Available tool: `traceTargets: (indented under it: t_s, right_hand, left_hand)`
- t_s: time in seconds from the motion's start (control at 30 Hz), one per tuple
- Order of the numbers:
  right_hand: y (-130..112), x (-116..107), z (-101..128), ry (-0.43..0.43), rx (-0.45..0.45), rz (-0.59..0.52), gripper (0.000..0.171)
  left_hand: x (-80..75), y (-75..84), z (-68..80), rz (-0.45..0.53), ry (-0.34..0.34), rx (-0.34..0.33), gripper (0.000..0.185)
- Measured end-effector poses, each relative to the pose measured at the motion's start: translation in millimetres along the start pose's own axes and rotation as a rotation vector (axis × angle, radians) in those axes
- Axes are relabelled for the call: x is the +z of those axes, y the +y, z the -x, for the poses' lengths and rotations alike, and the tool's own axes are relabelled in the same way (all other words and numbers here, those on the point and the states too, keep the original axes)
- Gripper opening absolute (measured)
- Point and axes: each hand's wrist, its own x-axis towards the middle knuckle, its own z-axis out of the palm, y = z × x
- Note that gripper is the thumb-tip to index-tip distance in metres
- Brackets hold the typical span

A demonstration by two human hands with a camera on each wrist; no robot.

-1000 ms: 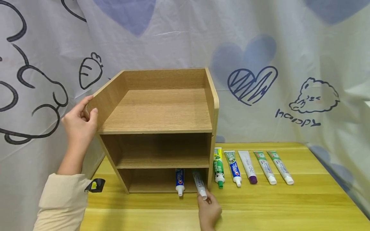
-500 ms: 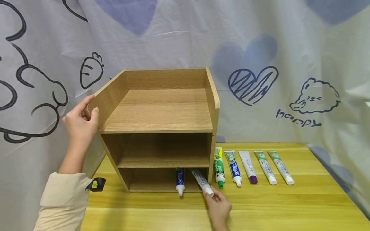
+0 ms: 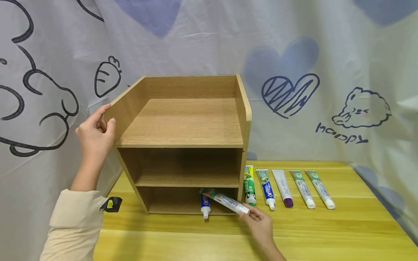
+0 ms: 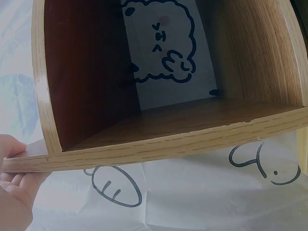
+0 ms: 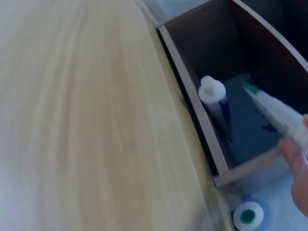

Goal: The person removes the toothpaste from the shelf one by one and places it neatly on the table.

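A small wooden shelf (image 3: 187, 141) with an open top and two compartments stands on the table. My left hand (image 3: 98, 134) grips the shelf's left side panel near its upper edge, thumb on one face and fingers on the other. In my right hand (image 3: 261, 223) is a white and green toothpaste tube (image 3: 228, 202), pinched at its capped end and tilted across the front of the lower compartment. Its green end is still over that compartment. Behind it, a blue toothpaste tube (image 3: 205, 208) lies in the lower compartment with its white cap toward me, partly covered in the head view.
Right of the shelf lies a row of several toothpaste tubes: a yellow-green one (image 3: 249, 186) close to the side panel, a blue-green one (image 3: 266, 188), a white one with purple cap (image 3: 282, 188), and two green-white ones (image 3: 320, 189). A patterned cloth (image 3: 209, 43) hangs behind.
My right hand has moved right and slightly up, drawing the white and green tube partly out of the lower compartment and swinging it more sideways. My left hand keeps its grip on the shelf.
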Motion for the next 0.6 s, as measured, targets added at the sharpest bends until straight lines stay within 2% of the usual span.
traceTargets:
  t_s: [0.3,0.5,0.6]
  right_hand:
    - [-4,-21,-12,-0.134,-0.082,0.051,0.031]
    - [-6,-36,-20,-0.247,-0.042,0.044,0.035]
    - [-6,-44,-24,-0.325,-0.054,0.040,0.037]
  left_hand:
    - [-0.7,1.6,0.3,0.014,-0.005,-0.002,0.036]
    - [0.0,1.3,0.3,0.024,-0.003,-0.007,0.037]
    - [0.0,1.4,0.0,0.032,0.001,-0.009,0.037]
